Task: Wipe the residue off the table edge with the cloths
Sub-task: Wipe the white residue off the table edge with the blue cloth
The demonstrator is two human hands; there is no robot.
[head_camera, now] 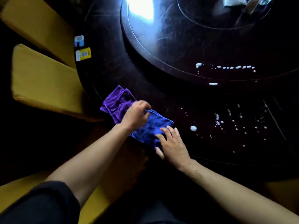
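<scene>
Two cloths lie side by side near the edge of the dark round table point(113, 65): a purple cloth point(115, 102) on the left and a blue cloth point(150, 126) to its right. My left hand point(136, 114) pinches the blue cloth's far edge where the two cloths meet. My right hand point(171, 145) rests flat on the blue cloth's near right corner, fingers straight. White residue point(193, 128) lies in a blob just right of the blue cloth, with several specks scattered further right and a dotted line of blobs point(226, 67) on the raised turntable.
A raised dark turntable point(161, 38) fills the table's middle, with bright glare on it. Two small packets, one blue point(79, 40) and one yellow point(83, 54), sit at the table's left edge. Yellow chair cushions point(43, 78) stand to the left and below.
</scene>
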